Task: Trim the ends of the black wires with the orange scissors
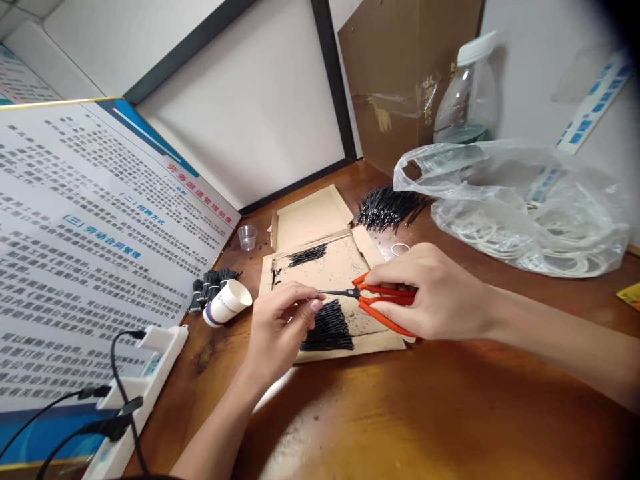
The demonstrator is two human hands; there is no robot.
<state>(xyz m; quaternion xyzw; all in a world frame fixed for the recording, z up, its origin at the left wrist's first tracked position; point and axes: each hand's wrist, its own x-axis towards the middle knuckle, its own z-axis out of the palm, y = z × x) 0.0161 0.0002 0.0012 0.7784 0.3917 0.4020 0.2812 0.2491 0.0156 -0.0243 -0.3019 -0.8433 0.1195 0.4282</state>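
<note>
My right hand is wrapped round a pair of scissors with orange-red handles and short dark blades. The blade tips point left and meet the fingertips of my left hand. Thumb and forefinger of that hand are pinched together on something thin and small, mostly hidden. Just beneath it, a dense row of short black strands lies on an opened cardboard box. Farther back on the same cardboard is a smaller row of black strands, with tiny dark bits scattered around.
Behind the cardboard lies a large pile of black strands. To the right are a clear plastic bag of white coils and a bottle. At left stand a tipped paper cup, tied black bundles, a small clear cup and a power strip.
</note>
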